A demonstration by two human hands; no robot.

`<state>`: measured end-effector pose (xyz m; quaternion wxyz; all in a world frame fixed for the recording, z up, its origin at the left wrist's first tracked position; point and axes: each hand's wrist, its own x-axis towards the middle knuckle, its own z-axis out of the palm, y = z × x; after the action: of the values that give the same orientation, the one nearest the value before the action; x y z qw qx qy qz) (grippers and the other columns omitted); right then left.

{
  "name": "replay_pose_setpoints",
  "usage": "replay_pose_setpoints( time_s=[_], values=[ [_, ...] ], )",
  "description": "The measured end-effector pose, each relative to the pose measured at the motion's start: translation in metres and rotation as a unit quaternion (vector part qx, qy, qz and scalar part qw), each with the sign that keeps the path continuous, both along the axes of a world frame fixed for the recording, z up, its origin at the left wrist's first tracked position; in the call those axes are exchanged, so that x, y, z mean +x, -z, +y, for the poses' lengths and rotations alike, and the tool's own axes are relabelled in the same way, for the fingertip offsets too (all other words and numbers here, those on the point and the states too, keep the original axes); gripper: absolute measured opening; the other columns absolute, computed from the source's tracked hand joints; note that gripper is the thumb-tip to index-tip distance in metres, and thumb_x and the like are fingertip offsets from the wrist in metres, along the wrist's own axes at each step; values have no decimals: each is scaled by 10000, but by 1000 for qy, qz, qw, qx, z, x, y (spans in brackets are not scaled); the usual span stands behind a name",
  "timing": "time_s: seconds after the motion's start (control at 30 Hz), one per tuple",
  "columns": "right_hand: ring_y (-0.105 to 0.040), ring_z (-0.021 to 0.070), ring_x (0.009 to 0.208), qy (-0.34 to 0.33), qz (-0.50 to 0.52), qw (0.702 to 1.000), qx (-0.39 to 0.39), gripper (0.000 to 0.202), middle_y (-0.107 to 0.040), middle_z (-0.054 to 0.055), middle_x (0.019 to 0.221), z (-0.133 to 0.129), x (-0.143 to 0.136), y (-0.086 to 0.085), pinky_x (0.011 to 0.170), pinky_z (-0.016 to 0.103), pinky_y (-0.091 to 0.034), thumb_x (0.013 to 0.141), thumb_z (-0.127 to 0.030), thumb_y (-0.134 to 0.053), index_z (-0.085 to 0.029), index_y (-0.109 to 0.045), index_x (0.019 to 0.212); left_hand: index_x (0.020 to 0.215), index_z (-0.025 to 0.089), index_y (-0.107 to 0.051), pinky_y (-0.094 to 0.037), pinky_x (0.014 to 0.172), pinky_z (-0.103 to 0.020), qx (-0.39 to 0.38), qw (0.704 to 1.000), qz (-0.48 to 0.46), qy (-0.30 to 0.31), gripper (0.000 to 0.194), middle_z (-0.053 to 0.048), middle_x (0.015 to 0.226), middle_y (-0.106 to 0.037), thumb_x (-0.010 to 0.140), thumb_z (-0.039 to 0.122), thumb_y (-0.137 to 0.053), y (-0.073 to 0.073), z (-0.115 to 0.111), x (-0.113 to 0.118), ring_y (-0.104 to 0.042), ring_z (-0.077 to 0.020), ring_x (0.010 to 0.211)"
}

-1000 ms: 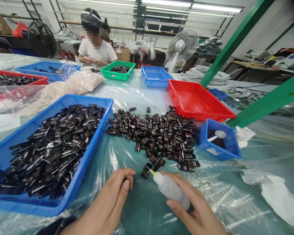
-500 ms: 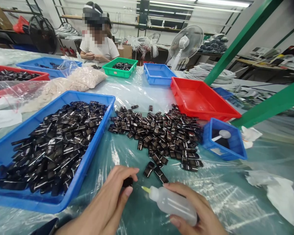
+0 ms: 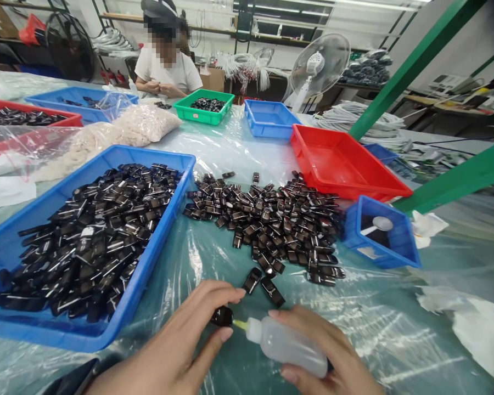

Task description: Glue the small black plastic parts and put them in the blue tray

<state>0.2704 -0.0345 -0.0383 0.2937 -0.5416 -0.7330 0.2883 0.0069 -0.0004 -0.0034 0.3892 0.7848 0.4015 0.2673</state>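
Note:
Between the thumb and fingers of my left hand [image 3: 201, 323] is a small glossy black part [image 3: 222, 316]. My right hand [image 3: 327, 345] is wrapped round a translucent white squeeze bottle [image 3: 290, 343], which lies tilted with its yellow-green nozzle [image 3: 240, 325] pointing left. The nozzle tip is at the black part's right end; whether it goes inside cannot be made out. Just beyond my hands, two loose black parts [image 3: 273, 291] lie on the green, plastic-covered table [image 3: 214, 249]. Behind them spreads a heap of similar black parts [image 3: 280, 219].
A large blue tray [image 3: 148, 274] of black parts stands left. A red tray [image 3: 337, 159] and a small blue bin [image 3: 379, 249] with a white scoop are at right. Green posts [image 3: 411, 71] rise there. Across the table sits a person [image 3: 168, 71], near a green tray [image 3: 203, 115].
The bottle's nozzle and the black part have come together, and the part's glossy end now shows more. The whole view has shifted slightly.

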Motion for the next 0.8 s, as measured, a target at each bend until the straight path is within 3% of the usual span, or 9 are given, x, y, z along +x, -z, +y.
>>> replay_pose_setpoints(
  time_s=[0.2,0.3,0.37,0.53,0.67,0.8],
  values=[
    [-626,286,1129,32,3,995,-98,375,-620,35,1292,-3,1,-9,708,308,-623,817,-431,-636,-447,-627,1192,1115,329,-576,-544,791,-294,-78,995,-56,-28,215,-11,1057,-635,931,225,-536,4,8,2,-632,-197,944],
    [-614,289,1146,12,5,993,-119,386,-589,34,1333,-4,5,-7,664,285,-629,839,-406,-614,-448,-603,1222,1011,291,-649,-530,711,-291,-102,994,-46,-11,146,-15,913,-671,945,279,-519,2,8,3,-646,-204,839],
    [-609,289,1152,-10,12,994,-112,410,-580,28,1342,-3,7,-5,642,270,-631,842,-387,-614,-456,-581,1244,1039,295,-650,-525,670,-288,-112,993,-37,-17,173,-19,900,-687,943,330,-510,1,6,2,-650,-209,794],
    [-665,247,1064,-22,38,994,-96,411,-613,-12,1284,3,4,-11,622,242,-629,861,-366,-607,-511,-552,1241,1119,349,-616,-514,587,-272,-165,984,15,-67,253,-22,1015,-690,918,451,-503,-4,0,-1,-640,-223,799],
    [-699,210,952,-34,57,991,-113,433,-652,-27,1200,9,-1,-22,538,210,-612,864,-333,-612,-541,-534,1236,1057,318,-664,-494,604,-275,-186,981,-22,-43,246,-22,984,-692,910,443,-512,-7,3,-1,-608,-207,736],
    [-702,199,885,-38,73,990,-113,454,-666,-31,1145,12,-4,-27,511,213,-603,860,-310,-617,-560,-528,1228,1030,321,-685,-474,602,-250,-243,967,-38,-59,214,-6,906,-687,843,391,-609,-10,4,2,-567,-178,675]
  ],
)
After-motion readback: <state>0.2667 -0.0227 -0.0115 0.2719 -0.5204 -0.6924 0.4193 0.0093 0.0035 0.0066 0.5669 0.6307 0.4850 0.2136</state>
